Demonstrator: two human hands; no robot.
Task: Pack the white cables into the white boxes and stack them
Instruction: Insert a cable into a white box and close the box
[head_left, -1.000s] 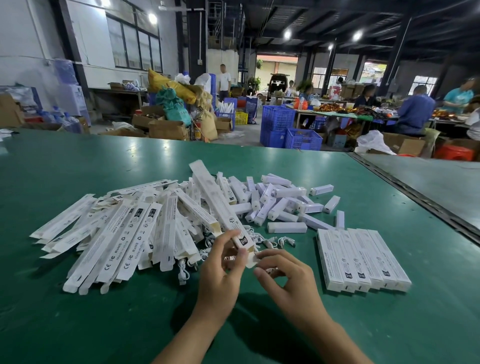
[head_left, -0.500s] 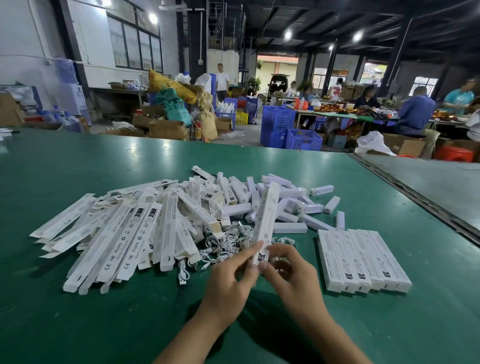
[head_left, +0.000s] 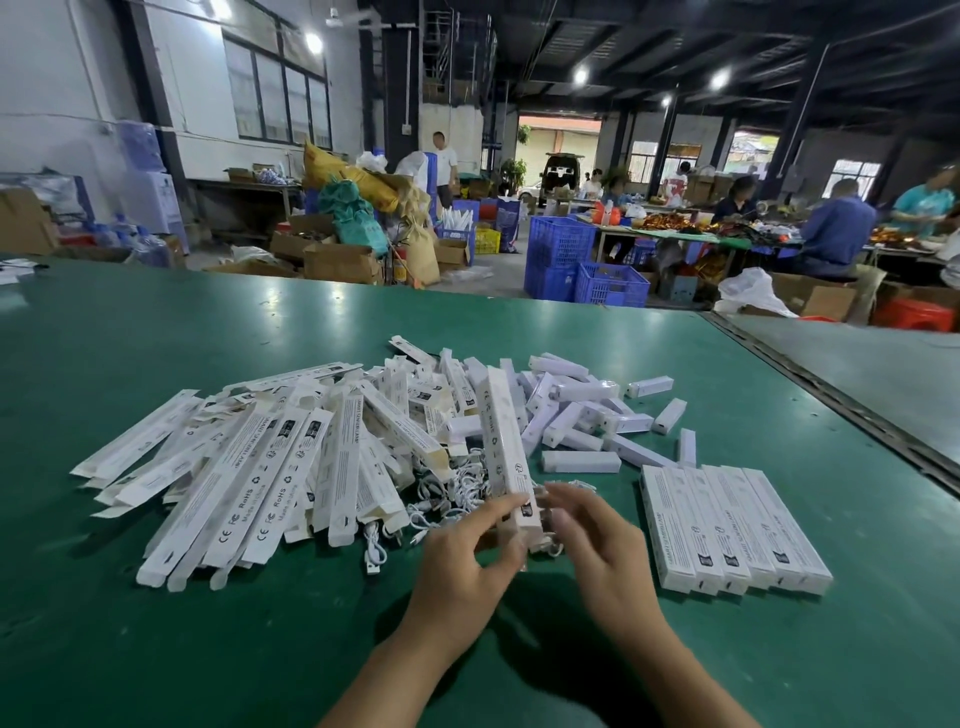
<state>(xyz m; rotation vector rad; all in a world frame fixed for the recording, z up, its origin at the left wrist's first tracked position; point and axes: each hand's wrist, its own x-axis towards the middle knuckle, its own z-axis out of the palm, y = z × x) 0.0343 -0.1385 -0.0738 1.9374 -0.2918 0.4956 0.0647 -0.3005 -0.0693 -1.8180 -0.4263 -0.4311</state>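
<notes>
As left fingers (head_left: 493, 512) pinch its end, the box (head_left: 501, 431) points away.

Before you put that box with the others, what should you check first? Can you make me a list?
1. Left hand grips the box: ok.
2. Box's near flap closed: cannot tell, the right hand is blurred there.
3. Cable inside the box: cannot tell.
4. Row of packed boxes lies tidy: ok.
5. Bare table beside that row: ok.
6. Loose cables waiting for the next box: ok.
</notes>
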